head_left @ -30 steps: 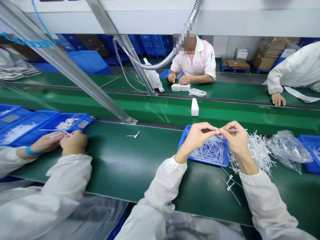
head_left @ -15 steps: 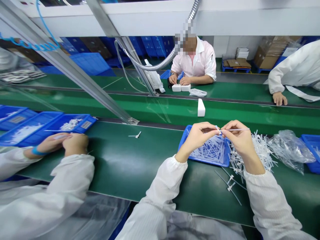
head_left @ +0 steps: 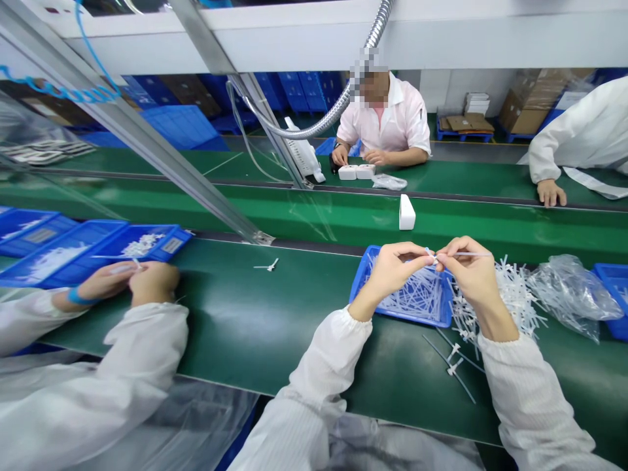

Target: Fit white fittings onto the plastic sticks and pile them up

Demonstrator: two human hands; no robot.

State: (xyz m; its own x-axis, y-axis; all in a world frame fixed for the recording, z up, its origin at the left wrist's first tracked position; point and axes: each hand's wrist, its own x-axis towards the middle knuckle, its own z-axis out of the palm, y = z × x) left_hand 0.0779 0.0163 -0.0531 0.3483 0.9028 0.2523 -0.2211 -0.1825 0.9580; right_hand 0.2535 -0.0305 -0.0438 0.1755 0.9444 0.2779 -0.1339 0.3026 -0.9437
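White plastic stems fill a blue tray (head_left: 366, 288) on a green bench (head_left: 255, 320), where a person in a white smock joins two small parts at chest height. The left hand (head_left: 395, 267) pinches a tiny white fitting (head_left: 430, 254) between thumb and fingertips; the right hand (head_left: 466, 267) is closed on a thin white rod (head_left: 468, 254) that juts out to the right, its near end meeting the fitting where the two hands touch. Both are raised just above the tray, so that the supply lies directly under the work. A loose heap of the same stems (head_left: 515, 294) spreads just beside the tray on the right, next to a crumpled clear bag (head_left: 564, 291), and a few pieces (head_left: 454, 363) lie in front on the bench. At the left, a co-worker's hands (head_left: 130, 281) handle similar parts by other blue bins (head_left: 73, 245). Across the belt, a white block (head_left: 407, 212) stands upright.
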